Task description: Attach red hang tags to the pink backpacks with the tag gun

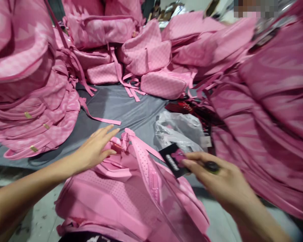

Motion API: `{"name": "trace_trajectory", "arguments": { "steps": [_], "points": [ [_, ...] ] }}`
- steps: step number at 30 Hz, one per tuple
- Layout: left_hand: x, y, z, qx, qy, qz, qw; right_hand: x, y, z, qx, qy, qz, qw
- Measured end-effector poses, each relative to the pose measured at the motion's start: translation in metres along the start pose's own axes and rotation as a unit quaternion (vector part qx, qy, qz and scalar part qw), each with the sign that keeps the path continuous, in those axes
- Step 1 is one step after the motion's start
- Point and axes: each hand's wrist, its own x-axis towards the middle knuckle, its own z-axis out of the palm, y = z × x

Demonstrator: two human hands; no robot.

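A pink backpack lies in front of me at the table's near edge, its dotted straps facing up. My left hand rests at its top by the loop, fingers spread, holding nothing. Between the thumb and fingers of my right hand is a black card tag with white print and a pink patch, held over the backpack's right side. A small dark round object also sits in my right hand, partly hidden. Just beyond the tag is a clear plastic bag.
Stacks of pink backpacks stand at the left and right, with more pink bags along the back of the grey-covered table. Red and black tags lie behind the plastic bag. A person is far behind.
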Motion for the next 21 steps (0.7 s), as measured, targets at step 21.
{"name": "trace_trajectory", "arguments": {
  "steps": [21],
  "points": [
    [-0.110, -0.026, 0.029, -0.122, 0.126, -0.207, 0.963, -0.014, -0.108, 0.115, -0.307, -0.166, -0.227, 0.909]
  ]
}}
